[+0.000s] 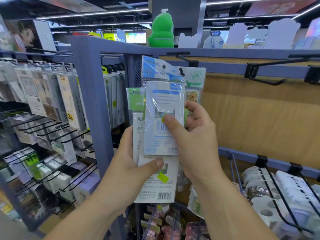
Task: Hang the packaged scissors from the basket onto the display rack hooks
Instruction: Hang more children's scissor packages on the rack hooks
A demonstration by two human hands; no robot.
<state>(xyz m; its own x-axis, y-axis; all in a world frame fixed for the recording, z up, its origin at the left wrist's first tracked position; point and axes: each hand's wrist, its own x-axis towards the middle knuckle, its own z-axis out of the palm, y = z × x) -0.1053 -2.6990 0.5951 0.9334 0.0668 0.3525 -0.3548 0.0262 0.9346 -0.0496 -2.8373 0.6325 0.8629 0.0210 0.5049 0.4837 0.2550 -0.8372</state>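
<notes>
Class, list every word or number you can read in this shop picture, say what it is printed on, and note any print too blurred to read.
"KAYOU": yellow sign in the background.
"3A": hanging box at the left.
Too blurred: print on the front package, the white package behind it, and its yellow sticker.

Two bare forearms (97, 205) (short thumbnails)
</notes>
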